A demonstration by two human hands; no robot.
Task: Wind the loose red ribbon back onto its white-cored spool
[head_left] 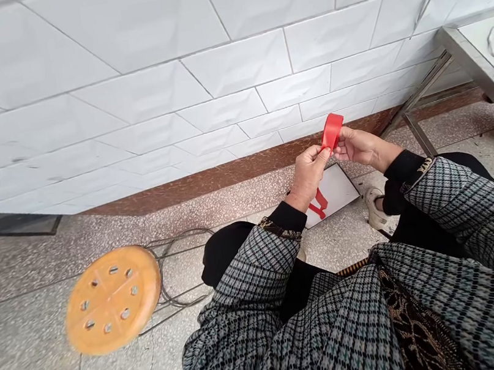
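You pinched the red ribbon [330,130] between both hands, left hand [309,172] gripping at seven o'clock, right hand [359,145] at three, keeping its loop taut above the white board [334,190].

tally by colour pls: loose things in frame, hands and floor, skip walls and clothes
Red: 2, the ribbon strip pinched between left hand and right hand, and a red ribbon piece on the white sheet
White: 1, the white sheet on the floor
Orange: 1, the round stool seat
Total: 4
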